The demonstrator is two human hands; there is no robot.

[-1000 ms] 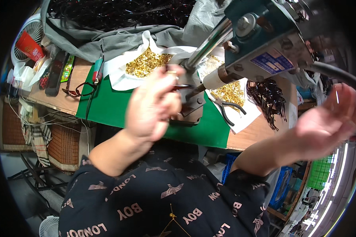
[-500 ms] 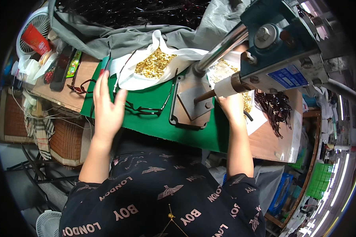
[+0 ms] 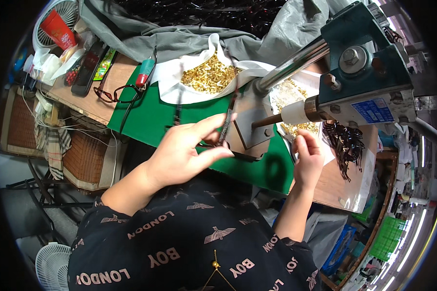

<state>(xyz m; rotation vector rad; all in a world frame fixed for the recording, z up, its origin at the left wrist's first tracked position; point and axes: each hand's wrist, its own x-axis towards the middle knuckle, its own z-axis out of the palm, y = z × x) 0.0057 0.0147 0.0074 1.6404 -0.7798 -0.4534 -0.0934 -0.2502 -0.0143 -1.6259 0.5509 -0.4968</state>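
Observation:
My left hand [image 3: 182, 150] grips a dark eyeglass frame [image 3: 226, 123] between thumb and fingers, its temples pointing away from me. The frame is at the left edge of the press's metal base plate [image 3: 250, 123]; contact with the plate is unclear. To the right of the press, my right hand [image 3: 308, 157] has its thumb and fingers pinched together; whatever they hold is too small to make out. Behind that hand lies a heap of small gold metal pieces [image 3: 301, 128] on white sheeting. Another pair of glasses [image 3: 115, 94] rests at the left of the green mat [image 3: 153, 116].
A bench press [image 3: 359, 72] with a steel column juts in from the right. More gold pieces [image 3: 209, 75] fill a white cloth at the back. Dark temple arms [image 3: 344, 145] are piled at right. A red cup [image 3: 58, 29] and fan [image 3: 48, 22] stand far left.
My left hand has moved right and picked up the glasses from the mat, bringing them to the press plate. My right hand has drawn back toward me from the gold pieces, fingers pinched.

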